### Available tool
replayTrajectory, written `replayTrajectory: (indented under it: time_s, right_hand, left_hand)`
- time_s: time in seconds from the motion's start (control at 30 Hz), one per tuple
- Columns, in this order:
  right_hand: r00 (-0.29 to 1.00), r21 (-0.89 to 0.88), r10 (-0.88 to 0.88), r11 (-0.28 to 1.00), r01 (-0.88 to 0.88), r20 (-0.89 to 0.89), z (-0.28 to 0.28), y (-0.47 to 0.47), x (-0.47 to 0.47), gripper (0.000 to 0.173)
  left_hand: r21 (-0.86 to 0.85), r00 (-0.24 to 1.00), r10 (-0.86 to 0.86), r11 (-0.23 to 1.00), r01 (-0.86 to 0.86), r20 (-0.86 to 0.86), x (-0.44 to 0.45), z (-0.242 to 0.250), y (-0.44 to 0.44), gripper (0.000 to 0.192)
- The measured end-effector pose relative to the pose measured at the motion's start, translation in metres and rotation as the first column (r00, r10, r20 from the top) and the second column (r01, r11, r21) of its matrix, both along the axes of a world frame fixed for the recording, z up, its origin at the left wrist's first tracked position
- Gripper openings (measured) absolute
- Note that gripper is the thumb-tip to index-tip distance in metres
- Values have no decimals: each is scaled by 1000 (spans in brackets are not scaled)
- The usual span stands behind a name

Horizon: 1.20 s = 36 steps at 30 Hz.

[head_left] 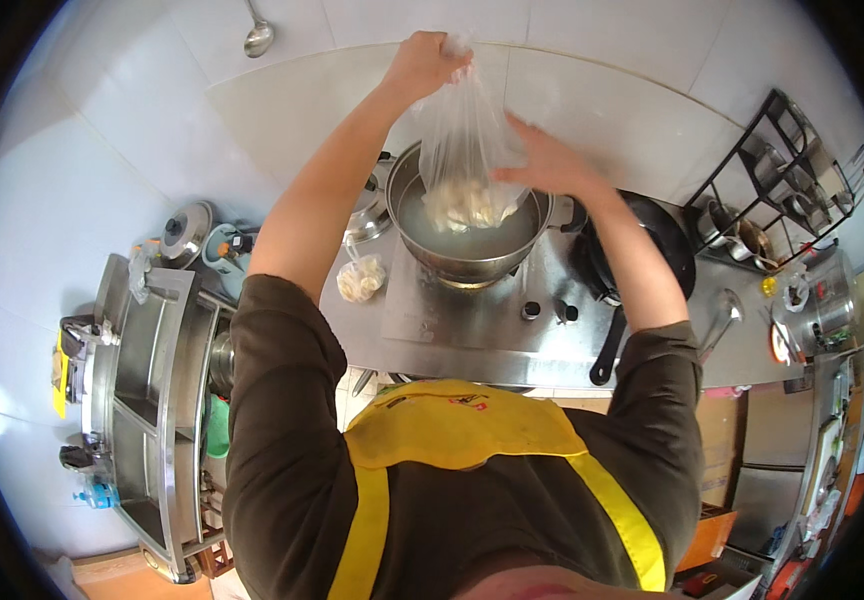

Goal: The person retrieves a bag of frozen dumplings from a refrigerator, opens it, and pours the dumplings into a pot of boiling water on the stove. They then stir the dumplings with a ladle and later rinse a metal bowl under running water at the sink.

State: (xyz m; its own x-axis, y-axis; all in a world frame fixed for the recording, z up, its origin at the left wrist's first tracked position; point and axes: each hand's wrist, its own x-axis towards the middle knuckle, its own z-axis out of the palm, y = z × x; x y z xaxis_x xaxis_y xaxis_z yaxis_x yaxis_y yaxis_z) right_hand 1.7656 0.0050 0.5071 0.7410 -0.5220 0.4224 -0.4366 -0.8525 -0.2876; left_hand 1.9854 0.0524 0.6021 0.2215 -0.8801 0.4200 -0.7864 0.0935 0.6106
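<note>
My left hand [432, 66] is closed on the gathered top of a clear plastic bag [462, 127]. In the bag's lower part lie pale, dumpling-like pieces [469, 206], which hang over a steel pot [469, 266] of cloudy liquid; whether the bag touches the liquid cannot be told. My right hand [548, 157], slightly blurred, is beside the bag's right side with its fingers apart. The pot stands on a burner of the steel stove [454, 322]. A smaller knotted bag of pale pieces [361, 277] sits on the counter left of the pot.
A black wok [653, 240] with a long handle stands right of the pot, near a ladle [728, 307]. Behind it is a black rack [762, 180] with steel containers. Pot lids lie at the left, above a steel sink [165, 352]. Another ladle [258, 39] hangs on the wall.
</note>
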Motion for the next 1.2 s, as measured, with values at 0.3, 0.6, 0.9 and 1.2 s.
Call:
replayTrajectory:
  time_s: [0.3, 0.6, 0.9, 1.2]
  right_hand:
    - [966, 410, -58, 911, -53, 253, 36, -17, 43, 18]
    - [914, -27, -13, 999, 26, 406, 70, -42, 63, 23]
    - [900, 19, -115, 993, 118, 421, 85, -55, 57, 25]
    - [856, -108, 25, 993, 36, 517, 83, -52, 54, 9]
  left_hand:
    - [-188, 979, 38, 979, -76, -201, 35, 0, 20, 33]
    - [-254, 900, -50, 965, -69, -433, 41, -8, 47, 26]
    - [-460, 802, -201, 882, -102, -563, 40, -4, 41, 24]
    - [-565, 613, -323, 786, -251, -721, 38, 10, 34, 22]
